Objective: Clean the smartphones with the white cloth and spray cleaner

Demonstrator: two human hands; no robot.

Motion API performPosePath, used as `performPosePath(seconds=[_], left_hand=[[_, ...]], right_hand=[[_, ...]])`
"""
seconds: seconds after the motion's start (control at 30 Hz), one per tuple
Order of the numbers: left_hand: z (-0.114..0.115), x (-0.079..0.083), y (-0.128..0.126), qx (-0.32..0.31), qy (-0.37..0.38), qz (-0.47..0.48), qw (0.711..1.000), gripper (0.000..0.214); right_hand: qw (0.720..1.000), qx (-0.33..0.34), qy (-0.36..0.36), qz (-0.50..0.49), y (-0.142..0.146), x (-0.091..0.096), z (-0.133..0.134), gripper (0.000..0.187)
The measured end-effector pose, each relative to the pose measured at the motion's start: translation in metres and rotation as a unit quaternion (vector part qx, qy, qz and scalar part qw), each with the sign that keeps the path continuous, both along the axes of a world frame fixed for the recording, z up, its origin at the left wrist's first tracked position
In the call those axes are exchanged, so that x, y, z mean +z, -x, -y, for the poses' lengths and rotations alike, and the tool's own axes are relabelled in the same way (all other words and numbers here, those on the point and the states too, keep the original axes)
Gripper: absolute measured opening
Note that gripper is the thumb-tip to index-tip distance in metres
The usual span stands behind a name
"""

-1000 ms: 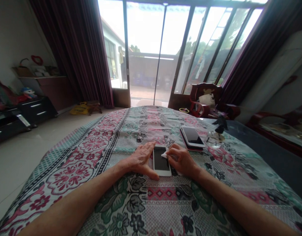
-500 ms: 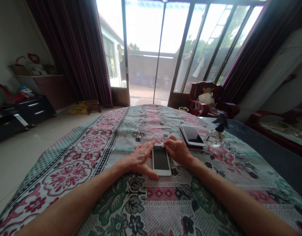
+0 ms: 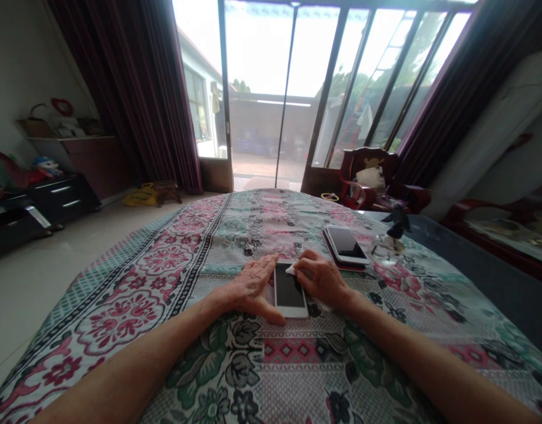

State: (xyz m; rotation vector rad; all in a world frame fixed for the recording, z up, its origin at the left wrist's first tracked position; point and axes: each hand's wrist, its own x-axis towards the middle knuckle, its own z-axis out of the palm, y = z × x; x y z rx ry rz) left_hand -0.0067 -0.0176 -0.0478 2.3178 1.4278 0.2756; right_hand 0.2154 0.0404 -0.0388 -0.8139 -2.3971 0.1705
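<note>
A table [image 3: 280,215] with a rounded far edge, draped in a pink, green, black and white floral cloth, spreads across the lower frame. At its centre, the left hand [image 3: 255,287] lies to the left of a flat, rectangular white phone with a dark screen [image 3: 288,294], and the right hand [image 3: 321,280] lies to its right. The phone's long axis runs up the frame, its top leaning slightly left; both hands are right beside it. The left hand is spread wide, thumb at the lower left corner, fingertips by the upper left. The right hand, fingers curled, pinches a small, white, soft-looking scrap [image 3: 291,269] over the upper right screen; whether it is tissue or cloth, I cannot tell.
</note>
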Motion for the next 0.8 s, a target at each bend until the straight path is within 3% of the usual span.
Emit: performPosePath(seconds=[0.2,0.37,0.53,0.63,0.8], left_hand=[[0.000,-0.002,0.002,-0.001,0.001,0.010,1.000,0.136],[-0.001,-0.005,0.003,-0.003,-0.002,0.017,1.000,0.137],[-0.003,-0.009,0.003,-0.003,-0.007,0.017,1.000,0.134],[-0.003,-0.008,0.004,-0.005,-0.008,0.014,1.000,0.134],[-0.006,0.002,0.014,-0.034,-0.007,0.013,0.999,0.131]], right_hand=[[0.999,-0.026,-0.017,0.030,0.015,0.006,-0.017,0.016],[0.995,0.049,-0.038,0.076,0.016,0.010,0.014,0.019],[0.988,0.123,-0.010,0.089,0.013,0.010,0.043,0.021],[0.993,0.102,0.001,0.066,0.011,0.006,0.038,0.022],[0.999,-0.005,0.003,0.040,0.008,0.002,0.015,0.023]])
